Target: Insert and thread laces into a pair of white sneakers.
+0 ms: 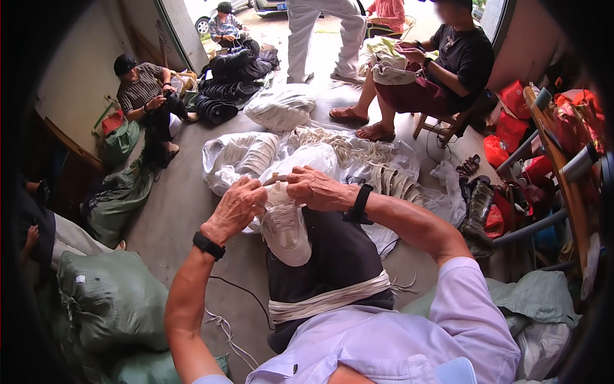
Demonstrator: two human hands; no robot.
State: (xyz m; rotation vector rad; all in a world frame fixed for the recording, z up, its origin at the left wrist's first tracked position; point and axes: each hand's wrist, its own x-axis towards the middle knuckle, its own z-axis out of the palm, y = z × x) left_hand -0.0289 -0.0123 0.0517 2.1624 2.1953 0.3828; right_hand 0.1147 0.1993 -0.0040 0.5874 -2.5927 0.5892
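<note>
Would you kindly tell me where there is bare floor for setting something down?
The broadest bare floor lies between the green sacks on the left and the bagged white bundles. It is crowded beyond the shoe, with bundles and pale cords, and at far right, among red bags.

Between the hands (236,208) (318,189), the shoe (286,242) is off-white, its laces (279,217) whitish too. The wristbands (209,246) are black. Nearer the body than the hands, the trousers (323,253) are charcoal, the strands across the lap (332,299) cream, and the shirt (384,339) pale lilac. Beyond the hands, the plastic bag (314,160) is milky white. Left of them, the sacks (112,301) are dull green, and a seated person's top (137,91) is dark with light stripes. Right of them, the bags (511,128) are bright red.
</note>
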